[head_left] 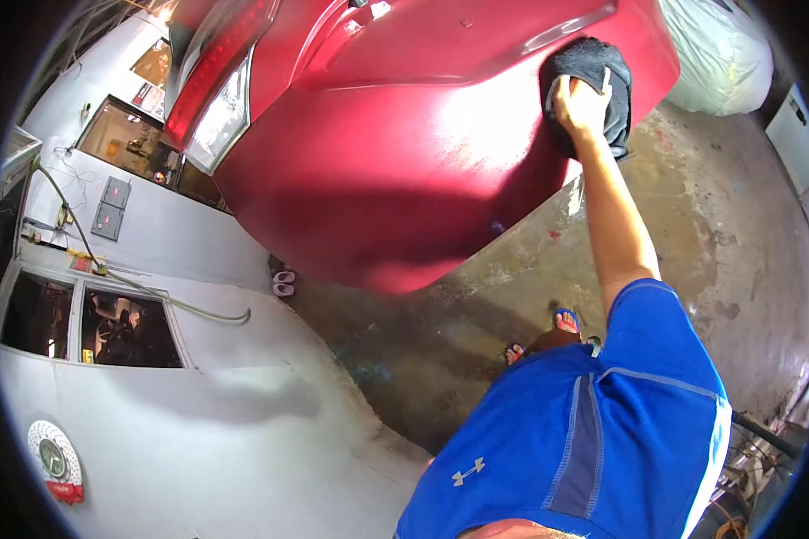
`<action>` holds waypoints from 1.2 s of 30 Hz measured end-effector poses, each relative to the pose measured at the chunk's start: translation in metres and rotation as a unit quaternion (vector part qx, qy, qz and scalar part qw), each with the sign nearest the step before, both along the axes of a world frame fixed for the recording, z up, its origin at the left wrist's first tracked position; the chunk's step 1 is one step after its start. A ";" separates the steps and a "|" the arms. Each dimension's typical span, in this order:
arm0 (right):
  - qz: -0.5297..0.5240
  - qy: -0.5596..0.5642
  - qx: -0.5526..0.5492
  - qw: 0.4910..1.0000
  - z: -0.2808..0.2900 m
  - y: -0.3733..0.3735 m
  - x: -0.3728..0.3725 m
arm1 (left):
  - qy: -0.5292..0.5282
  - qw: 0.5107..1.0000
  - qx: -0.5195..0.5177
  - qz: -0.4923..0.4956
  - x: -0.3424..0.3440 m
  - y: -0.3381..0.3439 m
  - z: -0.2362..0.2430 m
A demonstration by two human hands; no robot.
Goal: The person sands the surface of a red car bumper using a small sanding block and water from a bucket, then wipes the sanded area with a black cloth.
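My right hand (581,104) is closed on a dark grey, plush-looking cloth (591,59). Its arm stretches out from my blue short sleeve. The bunched cloth lies against the glossy red body panel (368,171) of a vehicle, near the panel's right end. Bright light reflects off the red paint just left of the cloth. A long red and clear light (220,117) is set into the vehicle's left side. My left hand is out of the picture.
Below the panel, the concrete floor (719,260) looks stained and partly wet. A white wall (216,422) with windows runs along the left, bearing a clock (54,454) and a green hose (202,313). Slippers (283,283) stand by it. A pale covered shape (719,63) is far right.
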State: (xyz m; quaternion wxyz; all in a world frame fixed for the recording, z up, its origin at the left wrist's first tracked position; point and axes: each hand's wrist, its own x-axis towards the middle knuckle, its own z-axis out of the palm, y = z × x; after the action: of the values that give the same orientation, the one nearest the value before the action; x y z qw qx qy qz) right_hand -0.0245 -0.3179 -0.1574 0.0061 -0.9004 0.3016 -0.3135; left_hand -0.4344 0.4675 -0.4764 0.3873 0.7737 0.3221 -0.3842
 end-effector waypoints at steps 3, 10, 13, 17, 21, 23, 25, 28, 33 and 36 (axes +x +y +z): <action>0.030 -0.035 -0.067 0.997 0.020 0.097 0.002 | -0.004 0.992 -0.006 -0.126 0.026 -0.006 -0.005; 0.574 -0.173 0.198 0.776 0.040 0.342 0.001 | -0.132 0.922 0.063 -0.359 0.218 -0.006 -0.010; 0.659 -0.054 0.121 0.740 -0.008 0.358 0.002 | -0.247 0.958 0.014 -0.146 0.292 -0.040 0.006; 0.645 0.106 0.316 0.688 -0.008 0.271 -0.017 | -0.325 0.901 0.022 -0.287 0.335 -0.117 0.034; 0.588 0.101 0.331 0.731 0.030 0.142 -0.036 | -0.330 0.859 0.068 -0.385 0.307 -0.127 0.020; 0.534 0.004 0.278 0.798 0.035 0.083 -0.044 | -0.183 0.920 0.049 -0.343 0.277 -0.138 0.011; 0.502 -0.038 0.204 0.840 0.010 0.004 -0.028 | -0.089 0.941 0.045 -0.324 0.253 -0.157 0.016; 0.469 -0.070 0.184 0.861 0.030 -0.092 -0.033 | -0.022 0.955 0.058 -0.291 0.222 -0.177 0.027; 0.389 -0.079 0.102 0.912 0.022 -0.256 -0.018 | 0.016 0.962 0.070 -0.265 0.198 -0.252 0.031; 0.359 -0.097 0.056 0.927 0.011 -0.337 0.003 | -0.010 0.950 0.085 -0.299 0.200 -0.302 0.034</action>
State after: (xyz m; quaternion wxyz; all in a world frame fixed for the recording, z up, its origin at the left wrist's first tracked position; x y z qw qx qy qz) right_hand -0.0214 -0.6547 -0.1461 0.1978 -0.9119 -0.0264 -0.3586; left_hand -0.2348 0.1657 -0.4428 0.1904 0.8684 0.1032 -0.4461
